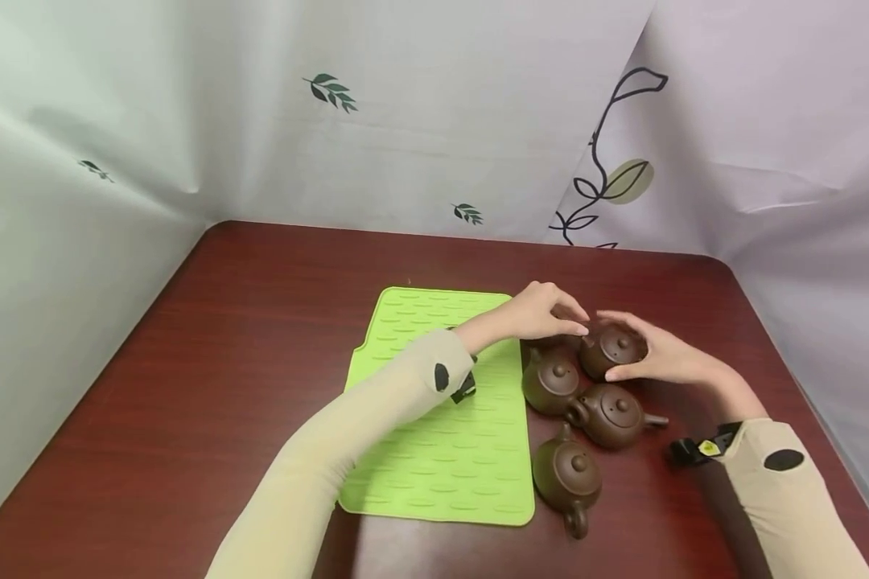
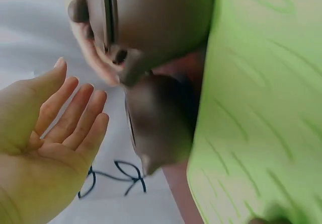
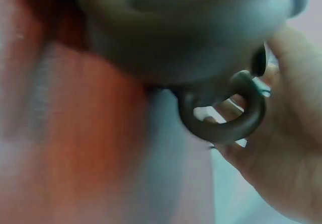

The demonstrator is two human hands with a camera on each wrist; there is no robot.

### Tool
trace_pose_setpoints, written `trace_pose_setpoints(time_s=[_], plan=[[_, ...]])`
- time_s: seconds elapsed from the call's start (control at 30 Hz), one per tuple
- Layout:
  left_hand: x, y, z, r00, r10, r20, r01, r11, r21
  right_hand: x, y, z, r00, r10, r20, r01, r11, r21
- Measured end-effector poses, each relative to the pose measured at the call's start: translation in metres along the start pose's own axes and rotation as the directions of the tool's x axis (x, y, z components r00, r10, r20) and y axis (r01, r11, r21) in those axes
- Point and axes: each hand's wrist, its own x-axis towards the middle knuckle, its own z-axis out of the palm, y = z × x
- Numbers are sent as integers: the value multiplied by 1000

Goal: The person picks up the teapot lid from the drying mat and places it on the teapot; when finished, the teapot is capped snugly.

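Several dark brown teapots stand close together at the right edge of a light green mat. My right hand (image 1: pixel 655 351) curves round the farthest-right back teapot (image 1: pixel 618 347), thumb at its near side and fingers at its far side. Just left of that teapot is my left hand (image 1: pixel 546 312), which holds nothing; its palm and loosely bent fingers show in the left wrist view (image 2: pixel 55 128). Beneath the left hand another teapot (image 1: pixel 550 347) is partly hidden. In the right wrist view a ring-shaped handle (image 3: pixel 221 128) hangs before the right palm, below a blurred teapot body.
The green mat (image 1: pixel 434 466) lies on the dark red table (image 1: pixel 188 386), under my left forearm. Nearer me are a left teapot (image 1: pixel 552 382), a middle teapot (image 1: pixel 611 416) with its handle to the right, and a front teapot (image 1: pixel 568 470). White patterned sheeting (image 1: pixel 405 145) encloses the table.
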Motion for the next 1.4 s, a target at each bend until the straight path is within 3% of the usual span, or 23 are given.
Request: trace_pose_setpoints(time_s=[0.07,0.17,0.3,0.47,0.63,0.73,0.9,1.23,1.4], plan=[[-6,-5,-4,1000,-11,-21,11,1000,-7,4,-6,-8,1000,-13,16,13,1000,10],[-14,-12,-9,998,-40,-46,40,999,-19,14,-14,-17,999,30,44,-30,1000,4],[-26,-22,-15,996,-64,-58,63,998,-28,35,-25,-18,997,46,67,-36,989,-143],[-44,-32,-25,993,-84,-81,82,996,-30,55,-43,-12,992,-17,121,53,952,-300],[-69,-44,-37,987,-124,-98,121,992,-41,63,-56,-8,980,-54,190,121,925,-359],[-84,-52,-42,984,-154,-92,150,987,-50,67,-59,-9,979,-45,199,117,921,-371],[-102,-64,-47,978,-202,-57,200,979,-44,77,-54,-8,982,-30,187,91,939,-331],[-110,-75,-46,975,-218,51,216,975,49,89,-46,-5,984,-50,170,103,942,-320],[-115,-81,-43,974,-225,28,223,974,45,93,-47,-5,985,-8,174,61,952,-300]])
